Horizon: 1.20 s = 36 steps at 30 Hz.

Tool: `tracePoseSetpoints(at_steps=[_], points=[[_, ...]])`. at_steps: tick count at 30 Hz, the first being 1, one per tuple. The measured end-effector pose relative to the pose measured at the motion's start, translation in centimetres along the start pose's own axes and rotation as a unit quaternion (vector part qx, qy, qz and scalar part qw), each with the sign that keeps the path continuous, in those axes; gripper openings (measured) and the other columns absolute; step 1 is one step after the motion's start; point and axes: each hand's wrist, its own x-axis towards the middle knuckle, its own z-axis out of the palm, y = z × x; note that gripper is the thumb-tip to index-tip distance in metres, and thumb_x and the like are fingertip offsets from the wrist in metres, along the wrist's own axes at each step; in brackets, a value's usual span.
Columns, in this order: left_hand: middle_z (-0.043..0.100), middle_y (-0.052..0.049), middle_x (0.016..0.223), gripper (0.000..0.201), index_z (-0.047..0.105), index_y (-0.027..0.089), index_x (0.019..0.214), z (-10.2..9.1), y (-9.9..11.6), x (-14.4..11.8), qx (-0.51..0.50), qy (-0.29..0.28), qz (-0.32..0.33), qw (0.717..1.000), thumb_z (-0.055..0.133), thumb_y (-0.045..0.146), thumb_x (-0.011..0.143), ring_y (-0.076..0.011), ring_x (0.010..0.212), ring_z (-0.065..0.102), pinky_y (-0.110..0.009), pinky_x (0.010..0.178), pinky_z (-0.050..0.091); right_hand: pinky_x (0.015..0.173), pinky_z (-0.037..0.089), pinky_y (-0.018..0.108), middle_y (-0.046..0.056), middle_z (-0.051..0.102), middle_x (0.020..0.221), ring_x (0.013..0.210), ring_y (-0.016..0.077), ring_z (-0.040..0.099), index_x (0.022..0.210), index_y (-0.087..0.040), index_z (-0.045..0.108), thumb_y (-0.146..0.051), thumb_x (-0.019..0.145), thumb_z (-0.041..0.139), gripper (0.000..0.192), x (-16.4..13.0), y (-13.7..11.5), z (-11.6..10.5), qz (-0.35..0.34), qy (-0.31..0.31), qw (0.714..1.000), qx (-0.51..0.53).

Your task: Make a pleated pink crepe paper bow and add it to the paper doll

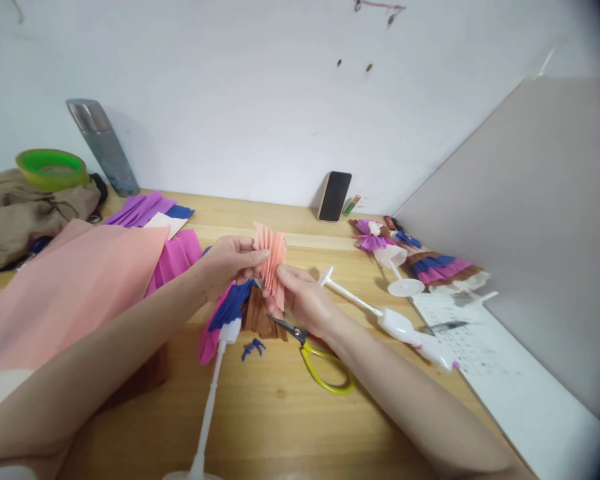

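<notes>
Between both hands I hold a strip of peach crepe paper, gathered into narrow pleats and held upright above the table. My left hand pinches its left side with thumb and fingers. On its lower right side, my right hand is closed with the thumb pressed on the folds. Beneath the hands lie pleated brown paper and blue paper, beside the white top of a stand. Yellow-handled scissors rest under my right wrist, blades pointing left. A small blue scrap lies nearby.
Large peach sheets and magenta paper cover the left. A bottle and a phone stand at the wall. To the right are a white plastic figure on a stem, paper-dressed pieces and a white sheet.
</notes>
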Motion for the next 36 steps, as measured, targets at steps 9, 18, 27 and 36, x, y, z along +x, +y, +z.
tracePoseSetpoints(at_steps=[9, 18, 27, 36], points=[[0.054, 0.002, 0.046, 0.038, 0.06, 0.01, 0.058, -0.25, -0.47, 0.44, 0.005, 0.006, -0.016, 1.0, 0.089, 0.033, 0.048, -0.003, 0.035, 0.039, -0.015, 0.032, 0.025, 0.037, 0.038, 0.018, -0.001, 0.061, 0.048, 0.036, 0.0079, 0.051, 0.072, -0.015, 0.063, -0.061, 0.071, 0.073, 0.046, -0.32, -0.24, 0.28, -0.017, 0.033, 0.999, -0.034], [0.047, 0.004, 0.043, 0.039, 0.055, 0.012, 0.053, -0.69, 0.13, 0.14, 0.005, 0.033, 0.027, 0.999, 0.084, 0.037, 0.06, -0.0022, 0.037, 0.037, -0.014, 0.035, 0.024, 0.036, 0.039, 0.017, -0.001, 0.064, 0.055, 0.038, 0.0075, 0.053, 0.075, -0.015, 0.063, -0.056, 0.066, 0.078, 0.045, -0.16, -0.13, 0.19, -0.003, 0.045, 0.999, 0.0], [0.047, 0.002, 0.039, 0.043, 0.057, 0.012, 0.049, -0.69, 0.05, 0.25, 0.009, 0.065, 0.034, 0.997, 0.083, 0.043, 0.062, -0.0034, 0.033, 0.037, -0.015, 0.032, 0.024, 0.038, 0.041, 0.017, 0.002, 0.065, 0.057, 0.04, 0.0082, 0.054, 0.074, -0.014, 0.065, -0.052, 0.074, 0.073, 0.039, -0.15, -0.18, 0.11, 0.019, 0.023, 0.999, 0.011], [0.062, -0.007, 0.052, 0.046, 0.06, 0.01, 0.057, -0.16, 0.29, 0.51, -0.074, 0.04, -0.05, 0.995, 0.056, 0.044, 0.089, -0.0104, 0.038, 0.052, -0.019, 0.032, 0.039, 0.038, 0.042, 0.017, 0.003, 0.068, 0.059, 0.042, 0.0095, 0.057, 0.076, -0.014, 0.066, -0.055, 0.074, 0.072, 0.042, 0.11, 0.13, -0.3, 0.018, -0.011, 1.0, 0.014]])
